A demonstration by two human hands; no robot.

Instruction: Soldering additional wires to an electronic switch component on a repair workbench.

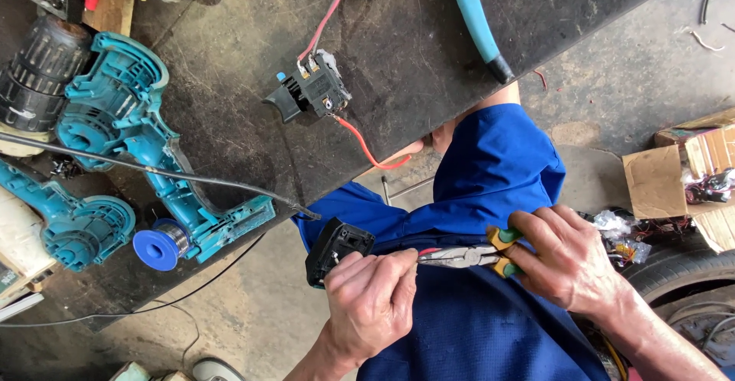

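My left hand [371,304] grips a small black plastic part [337,247] and pinches a thin wire coming off it, over my blue-clad lap. In my right hand [566,258] are pliers [467,257] with green and yellow handles. Their jaws point left and close on the wire end right at my left fingertips. Both hands hang below the workbench edge.
On the dark workbench [413,67] lie a black trigger switch [314,90] with red wires, teal drill housing halves [115,113], a black chuck [38,71], a blue solder spool [159,245] and a blue-handled tool [475,21]. A cardboard box [674,174] and a tyre [674,274] sit at the right.
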